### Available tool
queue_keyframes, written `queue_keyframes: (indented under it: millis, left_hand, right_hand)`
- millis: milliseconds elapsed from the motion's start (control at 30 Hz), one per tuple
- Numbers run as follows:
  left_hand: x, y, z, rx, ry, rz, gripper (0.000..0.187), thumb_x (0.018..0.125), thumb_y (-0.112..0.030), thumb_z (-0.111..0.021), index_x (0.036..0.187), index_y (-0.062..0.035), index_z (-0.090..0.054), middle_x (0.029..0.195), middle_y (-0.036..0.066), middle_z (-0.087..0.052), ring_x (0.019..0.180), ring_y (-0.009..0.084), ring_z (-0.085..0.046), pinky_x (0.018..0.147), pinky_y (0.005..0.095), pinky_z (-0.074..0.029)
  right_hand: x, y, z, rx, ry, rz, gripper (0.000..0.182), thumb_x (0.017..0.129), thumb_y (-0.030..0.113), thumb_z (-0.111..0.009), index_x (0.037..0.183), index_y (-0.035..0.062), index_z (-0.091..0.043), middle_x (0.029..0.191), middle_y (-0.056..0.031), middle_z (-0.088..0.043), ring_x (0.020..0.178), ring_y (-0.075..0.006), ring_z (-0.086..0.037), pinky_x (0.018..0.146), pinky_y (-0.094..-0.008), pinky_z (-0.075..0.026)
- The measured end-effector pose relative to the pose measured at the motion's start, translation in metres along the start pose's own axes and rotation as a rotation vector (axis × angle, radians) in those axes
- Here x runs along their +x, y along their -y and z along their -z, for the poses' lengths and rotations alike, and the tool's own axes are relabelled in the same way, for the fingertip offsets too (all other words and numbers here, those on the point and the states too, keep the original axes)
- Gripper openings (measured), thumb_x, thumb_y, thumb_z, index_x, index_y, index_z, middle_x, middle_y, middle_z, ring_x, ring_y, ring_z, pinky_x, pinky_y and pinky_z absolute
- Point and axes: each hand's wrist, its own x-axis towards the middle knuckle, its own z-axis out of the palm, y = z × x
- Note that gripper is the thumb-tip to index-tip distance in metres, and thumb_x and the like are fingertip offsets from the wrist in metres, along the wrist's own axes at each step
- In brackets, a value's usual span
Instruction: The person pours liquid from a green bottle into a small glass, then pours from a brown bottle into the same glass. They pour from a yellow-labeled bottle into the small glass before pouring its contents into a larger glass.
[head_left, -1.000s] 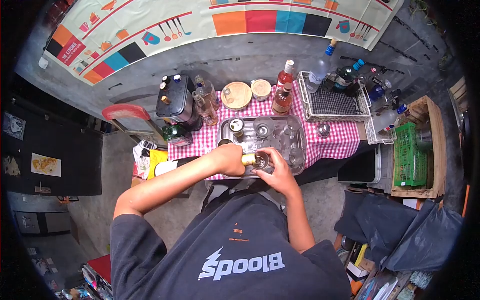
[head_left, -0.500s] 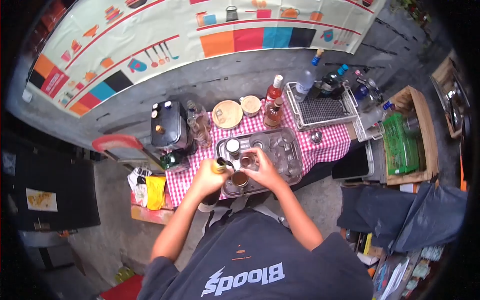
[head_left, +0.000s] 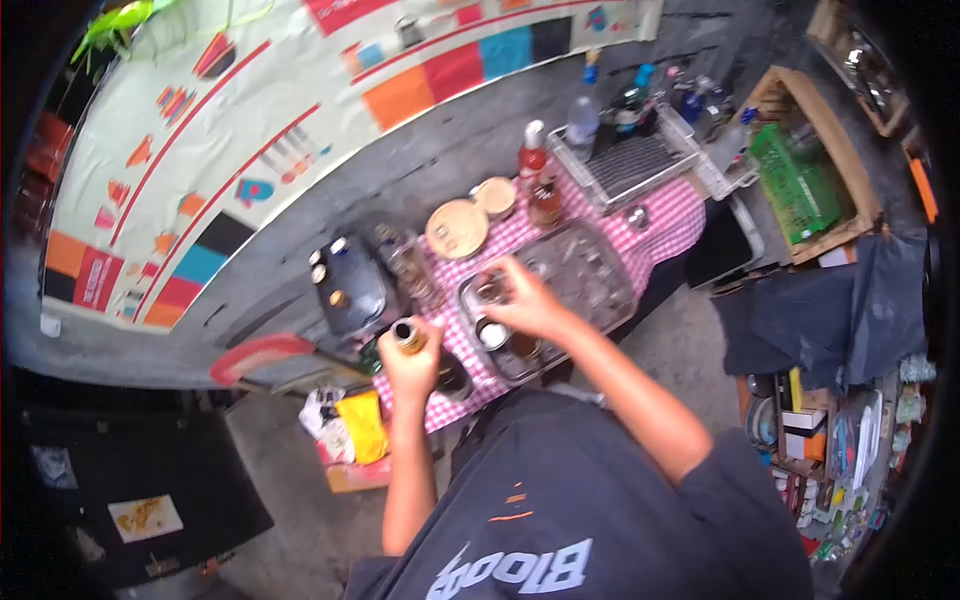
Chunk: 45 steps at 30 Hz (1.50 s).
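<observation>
My left hand [head_left: 412, 365] is wrapped round the neck of a dark bottle [head_left: 406, 334] with a gold neck, its mouth facing up toward me, left of the tray. A small glass [head_left: 491, 287] is gripped by my right hand [head_left: 522, 300] over the left end of the metal tray [head_left: 612, 245]. Just below that glass, a white-topped jar [head_left: 492, 334] stands in the tray. Beside it is a glass of dark liquid [head_left: 524, 346]. Several clear glasses [head_left: 583, 262] fill the rest of the tray, blurred.
Behind the tray are a round wooden lid [head_left: 457, 229], a red bottle [head_left: 532, 155] and an amber bottle [head_left: 546, 204]. A black container [head_left: 357, 287] stands at the left. Farther right are a dish rack [head_left: 632, 165] with bottles and a green basket [head_left: 797, 185] in a wooden crate.
The head view has turned and shifted. My left hand has moved away from the glasses with the bottle; my right hand has carried the small glass to the tray's left end.
</observation>
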Motion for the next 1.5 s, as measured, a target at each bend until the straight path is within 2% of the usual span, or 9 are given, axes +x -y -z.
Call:
queue_keyframes:
  millis: [133,300,567,733,967,1100,1233,1333,1500]
  left_hand:
    - [-0.007,-0.006,0.001,0.009,-0.007,-0.011,0.029,0.087,-0.004,-0.077,0.066,-0.0072,-0.057,0.062,-0.004,-0.057,0.056,0.0061,-0.052,0.053,0.0253,-0.042]
    - [-0.003,0.005,0.003,-0.036,0.081,-0.011,0.028,0.089,-0.004,-0.072,0.064,-0.0042,-0.058,0.062,-0.004,-0.058,0.057,0.0040,-0.050,0.052,0.0247,-0.040]
    - [0.006,0.026,0.002,-0.010,0.101,-0.023,0.026,0.091,-0.011,-0.074,0.068,-0.0015,-0.066,0.060,0.001,-0.064,0.056,0.0041,-0.054,0.051,0.0263,-0.041]
    - [0.011,0.046,0.004,0.021,0.089,0.008,0.023,0.089,-0.009,-0.074,0.070,-0.0011,-0.064,0.059,0.000,-0.059,0.057,0.0045,-0.052,0.052,0.0267,-0.042]
    - [0.017,0.070,0.011,0.066,0.081,0.023,0.015,0.085,-0.008,-0.076,0.076,0.0007,-0.066,0.069,0.008,-0.066,0.063,0.0140,-0.063,0.058,0.0313,-0.047]
    - [0.024,0.092,0.015,0.270,0.008,-0.225,0.019,0.082,-0.021,-0.081,0.080,-0.0039,-0.071,0.082,0.010,-0.072,0.088,0.0245,-0.068,0.083,0.0385,-0.048]
    - [0.019,0.100,0.019,0.439,0.005,-0.274,0.020,0.083,-0.025,-0.079,0.090,-0.0065,-0.076,0.109,0.008,-0.074,0.124,0.0305,-0.059,0.109,0.0480,-0.036]
    - [0.017,0.103,0.024,0.562,0.012,-0.257,0.028,0.082,-0.033,-0.080,0.098,-0.0102,-0.078,0.131,0.009,-0.067,0.142,0.0323,-0.043,0.117,0.0562,-0.018]
    - [0.022,0.105,0.031,0.658,0.056,-0.226,0.044,0.080,-0.039,-0.081,0.114,-0.0111,-0.075,0.147,0.014,-0.056,0.149,0.0331,-0.034,0.119,0.0596,-0.009]
  right_hand:
    - [-0.020,0.043,0.004,0.097,-0.008,-0.243,0.055,0.079,0.007,-0.084,0.124,0.0068,-0.052,0.114,-0.0067,-0.062,0.109,-0.0133,-0.059,0.092,-0.0332,-0.052]
    - [-0.033,0.032,0.000,-0.010,-0.035,-0.252,0.056,0.081,0.003,-0.082,0.127,0.0070,-0.050,0.124,-0.0086,-0.061,0.121,-0.0211,-0.060,0.104,-0.0367,-0.051]
    - [-0.056,-0.006,-0.013,-0.045,-0.048,-0.300,0.058,0.081,0.000,-0.081,0.128,0.0072,-0.048,0.127,-0.0068,-0.057,0.125,-0.0203,-0.056,0.102,-0.0348,-0.050]
    - [-0.060,-0.034,-0.025,-0.242,-0.031,-0.274,0.057,0.080,0.010,-0.082,0.127,0.0049,-0.050,0.116,-0.0144,-0.063,0.106,-0.0233,-0.066,0.090,-0.0371,-0.054]
    - [-0.057,-0.055,-0.028,-0.343,0.021,-0.277,0.058,0.079,0.012,-0.082,0.128,0.0054,-0.050,0.118,-0.0157,-0.063,0.111,-0.0295,-0.064,0.094,-0.0397,-0.050]
    - [-0.054,-0.052,-0.030,-0.359,0.024,-0.279,0.058,0.080,0.013,-0.082,0.128,0.0057,-0.050,0.120,-0.0166,-0.062,0.112,-0.0307,-0.064,0.095,-0.0404,-0.050]
    - [-0.055,-0.050,-0.033,-0.377,0.033,-0.274,0.058,0.080,0.013,-0.082,0.128,0.0056,-0.050,0.122,-0.0172,-0.062,0.115,-0.0317,-0.063,0.096,-0.0409,-0.050]
    - [-0.055,-0.050,-0.036,-0.373,0.037,-0.293,0.059,0.080,0.013,-0.082,0.128,0.0053,-0.050,0.122,-0.0176,-0.062,0.115,-0.0322,-0.063,0.096,-0.0411,-0.050]
    - [-0.056,-0.049,-0.044,-0.395,0.026,-0.301,0.059,0.079,0.014,-0.083,0.128,0.0046,-0.051,0.123,-0.0180,-0.063,0.116,-0.0325,-0.063,0.097,-0.0410,-0.050]
